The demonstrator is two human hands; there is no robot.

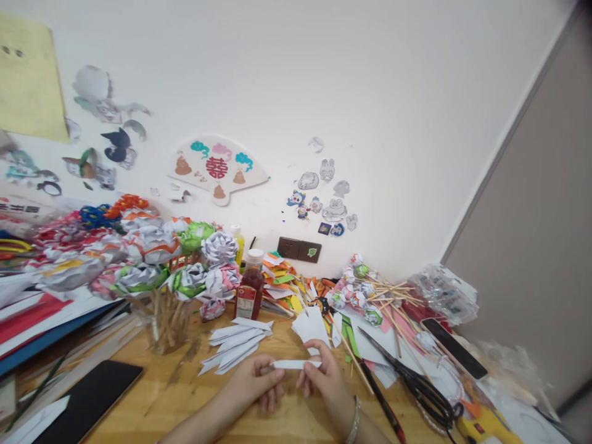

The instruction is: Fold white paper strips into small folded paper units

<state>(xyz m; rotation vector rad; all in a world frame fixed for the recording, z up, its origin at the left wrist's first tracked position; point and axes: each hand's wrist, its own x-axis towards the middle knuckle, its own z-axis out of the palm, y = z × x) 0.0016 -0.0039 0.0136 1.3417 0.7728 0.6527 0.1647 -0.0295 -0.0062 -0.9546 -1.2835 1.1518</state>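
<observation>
Both hands, left hand (256,382) and right hand (324,377), pinch a white paper strip (296,364) between them, long axis left-right, level above cluttered wooden surface (185,394); white wall (370,92) beyond.

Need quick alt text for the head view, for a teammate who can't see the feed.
The left hand and right hand pinch the ends of a narrow white paper strip above a wooden table. Beyond it are a pile of folded white paper pieces, a red bottle and paper flowers on sticks; black scissors lie to the right.
</observation>
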